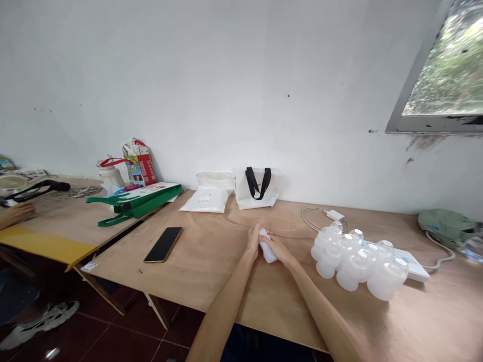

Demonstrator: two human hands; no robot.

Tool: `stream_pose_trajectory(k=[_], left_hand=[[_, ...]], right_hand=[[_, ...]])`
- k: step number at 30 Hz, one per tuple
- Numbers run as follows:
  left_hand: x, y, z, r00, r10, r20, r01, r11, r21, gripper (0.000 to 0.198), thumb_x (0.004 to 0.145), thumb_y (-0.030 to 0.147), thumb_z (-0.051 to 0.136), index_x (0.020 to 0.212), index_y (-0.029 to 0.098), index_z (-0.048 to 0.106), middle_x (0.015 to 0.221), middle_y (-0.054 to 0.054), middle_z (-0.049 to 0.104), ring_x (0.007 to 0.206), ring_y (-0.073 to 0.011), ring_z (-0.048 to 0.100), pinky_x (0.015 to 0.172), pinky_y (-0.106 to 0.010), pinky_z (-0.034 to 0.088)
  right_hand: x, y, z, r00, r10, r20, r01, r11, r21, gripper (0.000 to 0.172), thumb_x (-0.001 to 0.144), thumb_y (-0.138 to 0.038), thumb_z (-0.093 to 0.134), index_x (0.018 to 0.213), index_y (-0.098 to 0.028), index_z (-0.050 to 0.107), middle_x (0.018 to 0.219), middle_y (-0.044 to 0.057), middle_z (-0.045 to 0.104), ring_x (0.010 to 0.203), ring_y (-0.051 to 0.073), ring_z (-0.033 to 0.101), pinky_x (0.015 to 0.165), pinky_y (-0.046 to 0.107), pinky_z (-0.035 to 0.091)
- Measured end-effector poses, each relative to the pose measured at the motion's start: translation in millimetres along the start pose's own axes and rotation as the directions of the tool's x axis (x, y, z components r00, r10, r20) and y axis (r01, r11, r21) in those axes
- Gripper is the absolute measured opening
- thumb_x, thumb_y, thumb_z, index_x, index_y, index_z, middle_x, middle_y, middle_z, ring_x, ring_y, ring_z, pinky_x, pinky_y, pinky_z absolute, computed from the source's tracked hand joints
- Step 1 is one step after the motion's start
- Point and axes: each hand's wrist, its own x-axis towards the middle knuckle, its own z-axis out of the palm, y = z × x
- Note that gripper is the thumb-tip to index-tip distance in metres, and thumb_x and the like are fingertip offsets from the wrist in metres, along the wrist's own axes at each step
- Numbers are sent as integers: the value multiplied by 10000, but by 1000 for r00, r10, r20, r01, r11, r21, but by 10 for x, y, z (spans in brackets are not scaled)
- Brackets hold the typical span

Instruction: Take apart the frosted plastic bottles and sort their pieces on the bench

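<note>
Gripping white bottle point(269, 254) over wooden table point(211, 266), straight ahead, with curled fingers of left hand point(253, 239) and right hand point(279, 248), probably steadying it from both sides; having translucent bottles point(360, 264) clustered at right, likely for easy reach, phone point(163, 245) lying well apart at left.

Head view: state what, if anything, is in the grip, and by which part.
A white object is held in the grip of the left hand and right hand, around its far part; its near end is uncovered. Its far tip is unclear.
</note>
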Motion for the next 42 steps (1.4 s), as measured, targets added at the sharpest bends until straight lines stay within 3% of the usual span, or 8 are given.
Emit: stream_pose_trajectory(k=[7, 18, 21, 24, 26, 30, 38, 42], left_hand=[[78, -63, -32, 999, 23, -32, -23, 1000, -6, 338, 724, 507, 656, 667, 185, 569, 601, -25, 613, 600, -180, 620, 619, -294, 499], [163, -202, -72, 970, 123, -208, -113, 992, 59, 365, 741, 532, 635, 652, 184, 572, 604, -17, 627, 569, -162, 616, 580, -276, 495], [275, -101, -247, 948, 165, -271, -141, 984, 107, 425, 800, 598, 566, 685, 190, 543, 596, -4, 596, 580, -166, 633, 606, -288, 519], [397, 100, -593, 924, 227, -307, -176, 967, 185, 445, 894, 622, 430, 750, 204, 487, 613, 19, 552, 617, -160, 646, 686, -311, 552], [443, 218, -839, 918, 274, -288, -194, 941, 277, 402, 908, 599, 463, 808, 210, 483, 662, 19, 560, 666, -165, 649, 722, -315, 552], [432, 306, -1131, 926, 332, -183, -204, 843, 498, 308, 893, 523, 590, 908, 220, 533, 826, -15, 634, 830, -199, 647, 837, -338, 515], [402, 251, -1140, 943, 327, 53, -255, 614, 747, 129, 937, 342, 552, 988, 224, 565, 1051, -50, 670, 1044, -227, 631, 987, -375, 459], [370, 243, -1161, 955, 285, 81, -222, 509, 832, 239, 914, 308, 573, 1127, 207, 533, 1163, -91, 661, 1118, -252, 618, 1000, -397, 459]], right_hand=[[6, -4, -2, 1000, -20, -22, 17, 995, -94, 410, 879, -545, 503, 947, -193, 703, 882, 59, 710, 803, 220, 654, 705, 297, 480], [-61, -121, -23, 998, -47, -51, 29, 954, -299, 425, 920, -523, 492, 1171, -232, 673, 1139, 88, 718, 1055, 278, 644, 854, 333, 435], [-175, -131, -36, 998, -52, -41, 33, 929, -370, 408, 888, -531, 544, 1139, -236, 674, 1130, 94, 720, 1054, 299, 640, 842, 342, 424], [-291, -91, -56, 995, -99, 33, 104, 917, -384, 354, 864, -555, 567, 969, -235, 676, 963, 58, 734, 908, 270, 656, 764, 318, 427], [-313, -51, -56, 990, -142, 28, 143, 944, -299, 368, 873, -575, 535, 908, -228, 651, 878, 37, 720, 825, 246, 649, 717, 307, 432], [-237, 22, -10, 982, -133, -136, 125, 990, -67, 413, 877, -612, 501, 973, -223, 606, 812, 21, 691, 760, 234, 646, 694, 315, 462], [-193, 108, 28, 948, -207, -242, 204, 978, -36, 481, 857, -568, 581, 1177, -221, 486, 1115, 69, 653, 1001, 250, 620, 894, 371, 471], [-180, 133, 32, 937, -199, -288, 210, 978, 5, 522, 833, -565, 600, 1193, -225, 438, 1169, 82, 624, 1029, 252, 609, 928, 384, 468]])
